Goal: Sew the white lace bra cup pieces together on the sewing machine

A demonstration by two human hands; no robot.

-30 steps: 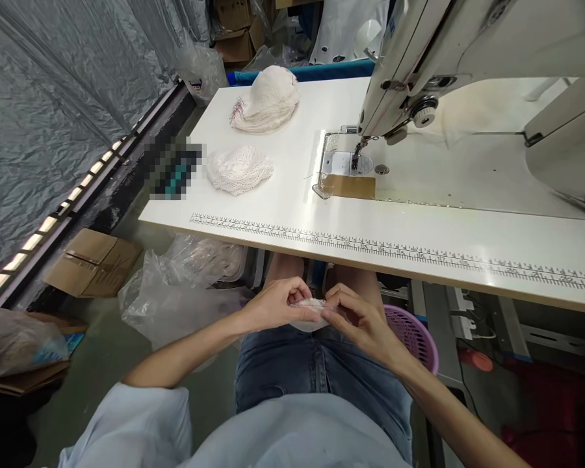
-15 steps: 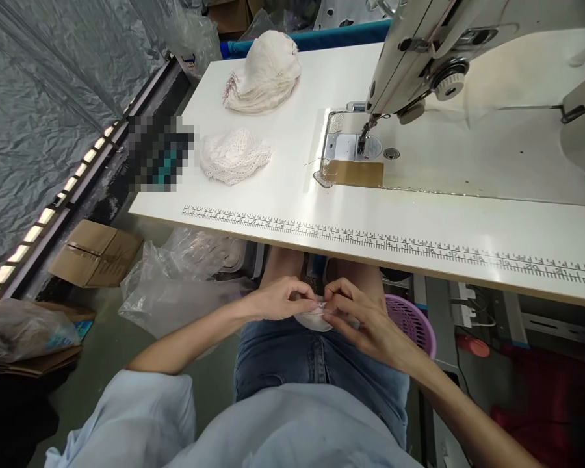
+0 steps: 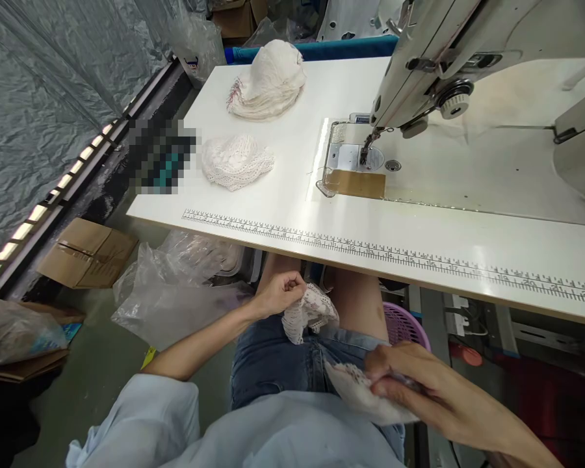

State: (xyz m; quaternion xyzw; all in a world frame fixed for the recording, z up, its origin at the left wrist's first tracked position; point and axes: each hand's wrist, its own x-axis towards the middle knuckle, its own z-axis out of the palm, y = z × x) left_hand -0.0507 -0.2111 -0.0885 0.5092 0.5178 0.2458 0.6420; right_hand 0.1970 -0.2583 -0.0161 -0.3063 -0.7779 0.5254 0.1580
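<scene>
Over my lap, my left hand [image 3: 281,292] pinches the edge of a white lace fabric piece [image 3: 312,312] that hangs loosely from the fingertips. Lower and to the right, my right hand [image 3: 400,377] is closed on a second white fabric piece [image 3: 365,393] with a lacy edge; it is somewhat blurred. The two pieces are apart. On the white table beyond lie a round white lace piece [image 3: 236,161] and, behind it, a stack of cream cup-shaped fabric pieces [image 3: 268,81] with reddish threads along one edge.
A sewing machine [image 3: 419,84] stands on the right of the table [image 3: 283,208], which has a printed ruler along its front edge. Under it are a purple basket [image 3: 405,327] and clear plastic bags [image 3: 175,299]. A cardboard box [image 3: 88,253] sits at left.
My hands were together over the lap on white fabric. Now they are apart: the right has moved right and towards me with one piece, while the left holds the lace piece.
</scene>
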